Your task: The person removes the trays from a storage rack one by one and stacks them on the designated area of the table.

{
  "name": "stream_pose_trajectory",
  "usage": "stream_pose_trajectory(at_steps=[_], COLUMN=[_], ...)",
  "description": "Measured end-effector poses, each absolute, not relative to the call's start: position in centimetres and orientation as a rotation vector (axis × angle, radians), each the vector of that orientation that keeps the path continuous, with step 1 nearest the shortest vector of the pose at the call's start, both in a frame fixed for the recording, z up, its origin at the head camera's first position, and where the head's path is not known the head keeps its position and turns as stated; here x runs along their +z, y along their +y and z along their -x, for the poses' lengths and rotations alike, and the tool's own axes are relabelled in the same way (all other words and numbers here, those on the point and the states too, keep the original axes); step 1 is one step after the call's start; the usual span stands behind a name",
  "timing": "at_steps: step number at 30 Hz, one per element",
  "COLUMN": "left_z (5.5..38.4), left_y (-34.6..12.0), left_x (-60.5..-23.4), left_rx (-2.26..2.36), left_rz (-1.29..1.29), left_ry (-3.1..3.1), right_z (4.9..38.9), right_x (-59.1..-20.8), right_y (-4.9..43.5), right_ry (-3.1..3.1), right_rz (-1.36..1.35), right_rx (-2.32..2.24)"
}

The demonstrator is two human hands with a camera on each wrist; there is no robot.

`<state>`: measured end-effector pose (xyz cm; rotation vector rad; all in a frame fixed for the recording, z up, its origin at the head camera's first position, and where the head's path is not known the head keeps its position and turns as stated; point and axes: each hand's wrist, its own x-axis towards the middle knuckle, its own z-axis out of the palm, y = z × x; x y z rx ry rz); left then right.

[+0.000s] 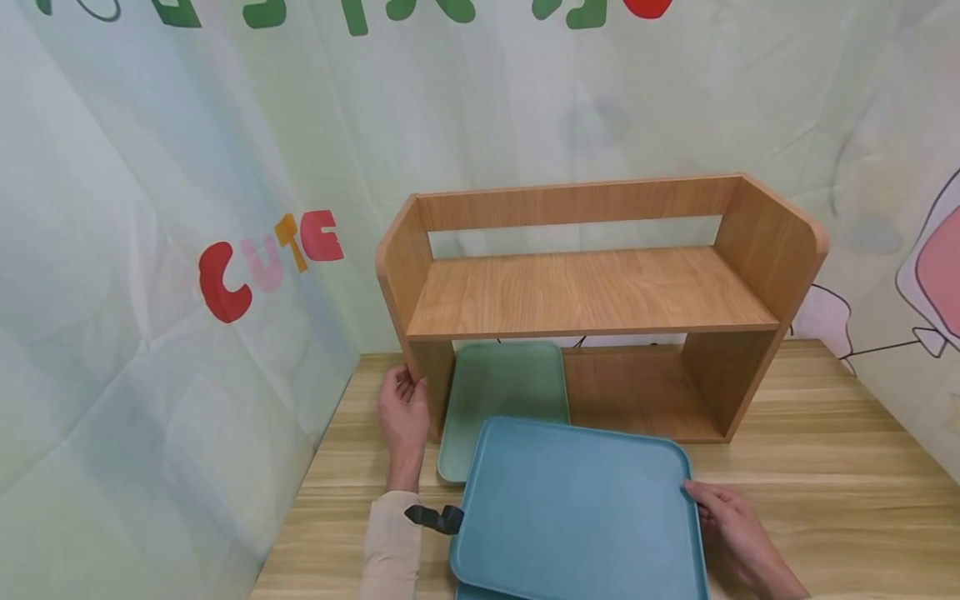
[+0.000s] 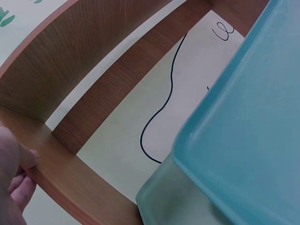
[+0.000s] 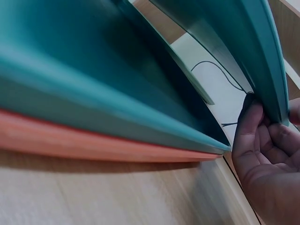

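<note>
My left hand (image 1: 403, 412) grips the front edge of the left side panel of a two-level wooden shelf (image 1: 592, 292); in the left wrist view, thumb and fingers (image 2: 22, 194) lie on either side of that edge. With my right hand (image 1: 731, 521) I pinch the right rim of a blue tray (image 1: 585, 508), raised and tilted in front of the shelf. A green tray (image 1: 506, 392) lies on the shelf's lower level at the left, its front end sticking out and partly covered by the blue one.
Below the raised tray, the right wrist view shows a stack with another blue tray (image 3: 93, 89) on top and an orange tray (image 3: 93, 140) at the bottom, on the wooden table (image 1: 840, 500). A printed cloth (image 1: 525, 108) hangs behind and beside the shelf. A black strap (image 1: 435, 518) crosses my left sleeve.
</note>
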<state>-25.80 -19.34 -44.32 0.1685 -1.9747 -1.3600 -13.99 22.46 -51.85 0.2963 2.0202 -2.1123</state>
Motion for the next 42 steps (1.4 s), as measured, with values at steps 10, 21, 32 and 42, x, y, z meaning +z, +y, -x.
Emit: stream_pose_trajectory(at_steps=[10, 21, 32, 42], left_z=[25.8, 25.8, 25.9, 25.8], left_y=[-19.3, -19.3, -19.4, -19.4], left_x=[-44.3, -44.2, -44.1, -44.2], left_rx=[-1.357, -1.351, -1.366, -1.387], left_rz=[-0.171, -0.157, -0.153, -0.163], left_ry=[-1.978, -1.978, -1.97, -1.963], right_z=[13.8, 13.5, 13.4, 13.1], right_x=[-52.0, -52.0, -52.0, -52.1], right_y=[23.4, 23.8, 24.6, 24.4], right_ry=[1.921, 1.859, 1.794, 1.81], right_rz=[-0.106, -0.029, 0.087, 0.101], right_rx=[-2.024, -2.043, -1.967, -1.94])
